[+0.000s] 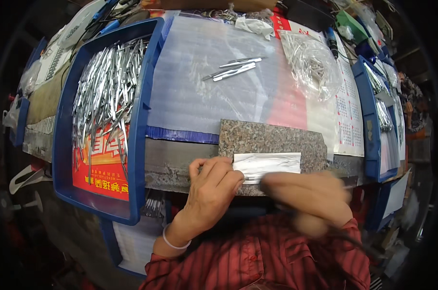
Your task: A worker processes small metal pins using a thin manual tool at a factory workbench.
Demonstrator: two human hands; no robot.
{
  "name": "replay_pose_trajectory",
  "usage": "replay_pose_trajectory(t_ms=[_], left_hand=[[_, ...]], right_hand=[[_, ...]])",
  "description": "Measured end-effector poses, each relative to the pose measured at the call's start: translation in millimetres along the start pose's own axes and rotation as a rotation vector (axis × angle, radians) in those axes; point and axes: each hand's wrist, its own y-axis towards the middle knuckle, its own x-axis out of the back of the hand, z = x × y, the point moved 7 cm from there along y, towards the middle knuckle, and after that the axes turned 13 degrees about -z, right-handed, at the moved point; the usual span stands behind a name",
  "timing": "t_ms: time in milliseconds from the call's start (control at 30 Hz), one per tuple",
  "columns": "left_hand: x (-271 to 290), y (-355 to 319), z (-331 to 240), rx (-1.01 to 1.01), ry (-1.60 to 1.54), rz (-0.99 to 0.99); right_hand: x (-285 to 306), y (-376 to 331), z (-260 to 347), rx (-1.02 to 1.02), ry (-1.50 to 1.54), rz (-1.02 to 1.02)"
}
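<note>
My left hand [211,191] is closed, with thumb and fingertips pinched together at the left edge of a creased white sheet [267,164]. Whatever is between those fingers is too small to make out. The sheet lies on a speckled stone slab [272,133] at the bench's front edge. My right hand [313,198], smeared by motion, is over the slab's lower right corner. It appears closed around a long dark tool [356,241], whose kind the blur hides. Beyond the slab, several metal tweezers [234,72] lie on a plastic-covered surface [190,87].
On the left, a blue tray [144,106] holds a heap of metal tweezers [115,82] over red printed packaging. A clear plastic bag [315,67] sits at the back right. Another blue tray [368,125] with metal pieces stands at the right edge. Below the bench is a further blue tray [110,237].
</note>
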Motion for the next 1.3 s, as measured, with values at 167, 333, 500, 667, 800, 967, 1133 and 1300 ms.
replay_pose_trajectory(t_ms=[167, 333, 500, 667, 800, 967, 1133, 1300], left_hand=[[-0.8, 5.2, 3.1, 0.042, 0.016, -0.008], [0.3, 0.3, 0.7, 0.034, 0.013, -0.020], [-1.1, 5.8, -5.9, 0.016, 0.041, -0.028], [-1.6, 5.6, -11.0, -0.002, 0.078, -0.029], [10.2, -5.4, -24.0, -0.019, 0.147, -0.064], [31.7, -20.1, -55.1, 0.018, 0.047, -0.116], [31.0, -37.8, -70.0, 0.088, 0.000, -0.091], [34.4, -53.3, -75.1, 0.134, -0.016, -0.105]], right_hand=[[-31.1, -20.8, -41.3, -0.238, -0.026, 0.186], [39.6, -30.6, -29.0, -0.369, 0.079, -0.148], [16.0, -46.2, -40.3, -0.247, -0.284, 0.139], [34.8, -58.5, -42.9, -0.264, -0.161, -0.121], [69.8, -75.0, -30.6, -0.377, 0.150, -0.332], [33.9, -118.5, -45.5, -0.800, 0.486, -0.183], [7.5, -136.7, -36.6, -1.056, 0.685, -0.034], [-0.6, -141.5, -35.0, -1.055, 0.654, -0.002]])
